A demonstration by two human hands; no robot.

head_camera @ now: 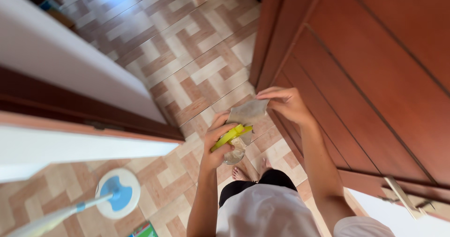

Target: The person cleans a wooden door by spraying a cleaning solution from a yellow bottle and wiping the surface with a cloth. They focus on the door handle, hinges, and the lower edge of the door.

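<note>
The left hand [216, 145] is closed round a yellow-green handle [230, 135]. The right hand [286, 103] pinches the top edge of a grey cloth [248, 111] hanging between both hands, beside a wooden door [375, 77], above the tiled floor [197, 63]. A spin mop [117, 193] stands lower left.

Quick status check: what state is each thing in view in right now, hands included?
Left hand: closed around a yellow-green object.
Right hand: pinching the top edge of a grey cloth.
Grey cloth: held up off the floor, hanging between both hands.
Wooden door: open, beside the right arm.
Mop: head resting flat on the tiled floor, not held.
</note>
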